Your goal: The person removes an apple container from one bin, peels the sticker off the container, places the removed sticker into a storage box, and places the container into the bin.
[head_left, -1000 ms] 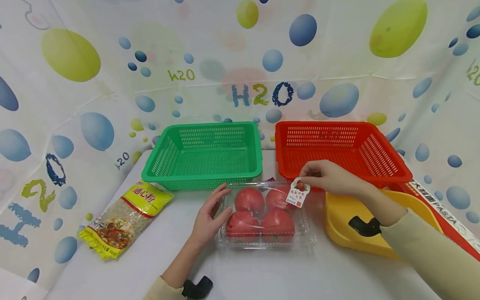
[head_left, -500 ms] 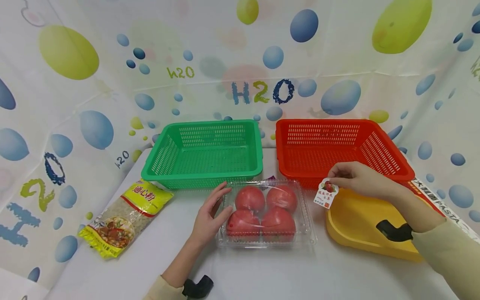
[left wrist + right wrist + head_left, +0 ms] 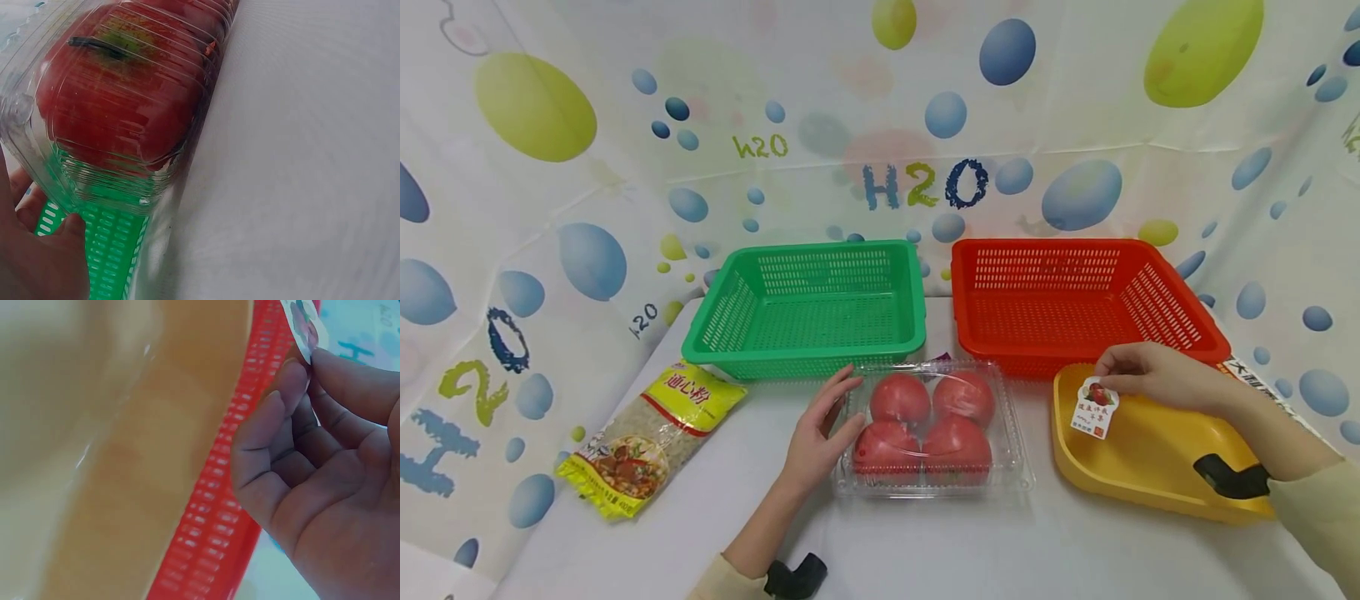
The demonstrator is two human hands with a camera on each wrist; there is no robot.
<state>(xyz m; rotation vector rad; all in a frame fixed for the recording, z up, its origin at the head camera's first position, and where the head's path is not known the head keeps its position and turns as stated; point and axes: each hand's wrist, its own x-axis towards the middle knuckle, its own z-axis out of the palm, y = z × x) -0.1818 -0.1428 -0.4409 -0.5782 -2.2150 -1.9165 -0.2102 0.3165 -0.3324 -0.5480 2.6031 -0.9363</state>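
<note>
A clear plastic clamshell box [image 3: 1015, 467] holding several red tomatoes [image 3: 898, 398] lies at the table's middle. My left hand [image 3: 820, 433] rests against its left side, fingers straight on the box edge; the left wrist view shows the box [image 3: 94, 181] close up beside my fingers [image 3: 44, 250]. My right hand [image 3: 1142, 373] pinches a small white label [image 3: 1094, 407] with a tomato picture, holding it over the yellow tray [image 3: 1150, 467]. The right wrist view shows the label [image 3: 304, 328] pinched between my fingertips [image 3: 294, 375] above the tray [image 3: 112, 456].
A green basket [image 3: 805, 308] and a red basket [image 3: 1075, 300] stand at the back. A yellow bag of macaroni [image 3: 643, 437] lies at the left. A red pasta box [image 3: 1270, 387] sits behind the yellow tray. Bubble-print cloth walls surround the table.
My right hand has carried the label rightward, from over the box's far right corner to above the yellow tray. The left hand and the box have stayed in place.
</note>
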